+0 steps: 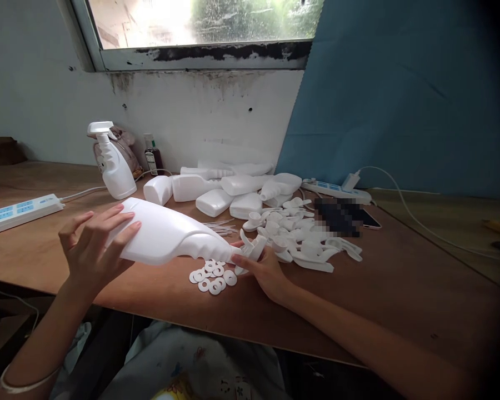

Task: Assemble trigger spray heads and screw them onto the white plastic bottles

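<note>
A white plastic spray bottle [166,230] lies tilted in the air above the table, its neck pointing right. My left hand [95,239] grips its base end, fingers over the top side. At the neck, my right hand [266,272] is closed around a white trigger spray head [252,247], which meets the bottle's mouth; how far the two are joined is hidden by the fingers. Beneath the neck lies a small pile of white ring washers [214,276]. Thin white tubes [220,227] lie behind the bottle.
Several white bottles [212,203] lie along the back, with a heap of trigger heads [300,233] to the right. A finished-looking spray bottle [119,172] stands back left near a dark glass bottle [152,155]. Power strips [23,211] and a phone [369,218] flank these.
</note>
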Action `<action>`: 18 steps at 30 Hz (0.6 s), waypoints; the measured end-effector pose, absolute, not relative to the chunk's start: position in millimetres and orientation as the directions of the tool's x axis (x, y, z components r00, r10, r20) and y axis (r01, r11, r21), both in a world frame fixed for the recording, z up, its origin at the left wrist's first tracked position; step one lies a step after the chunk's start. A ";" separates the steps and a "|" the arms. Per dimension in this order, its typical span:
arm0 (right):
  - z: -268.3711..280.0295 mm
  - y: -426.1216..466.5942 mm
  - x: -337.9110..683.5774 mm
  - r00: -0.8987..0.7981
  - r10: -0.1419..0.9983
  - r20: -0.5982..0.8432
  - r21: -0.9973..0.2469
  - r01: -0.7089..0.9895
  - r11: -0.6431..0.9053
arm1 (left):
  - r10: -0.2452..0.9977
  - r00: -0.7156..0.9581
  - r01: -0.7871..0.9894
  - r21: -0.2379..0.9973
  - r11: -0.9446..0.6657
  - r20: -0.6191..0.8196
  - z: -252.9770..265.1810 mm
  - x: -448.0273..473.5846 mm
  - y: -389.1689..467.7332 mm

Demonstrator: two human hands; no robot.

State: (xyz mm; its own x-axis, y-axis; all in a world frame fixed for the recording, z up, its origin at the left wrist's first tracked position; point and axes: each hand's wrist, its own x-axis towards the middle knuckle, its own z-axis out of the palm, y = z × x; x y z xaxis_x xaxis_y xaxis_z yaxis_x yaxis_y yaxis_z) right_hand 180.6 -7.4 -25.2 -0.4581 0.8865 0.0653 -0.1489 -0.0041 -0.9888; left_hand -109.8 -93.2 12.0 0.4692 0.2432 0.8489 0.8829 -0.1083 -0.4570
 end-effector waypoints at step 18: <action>-28.9 -19.3 184.3 -0.471 0.794 0.384 -0.916 -0.088 0.391 | 0.648 0.390 0.921 -0.256 -0.295 0.655 21.3 -87.8 -97.1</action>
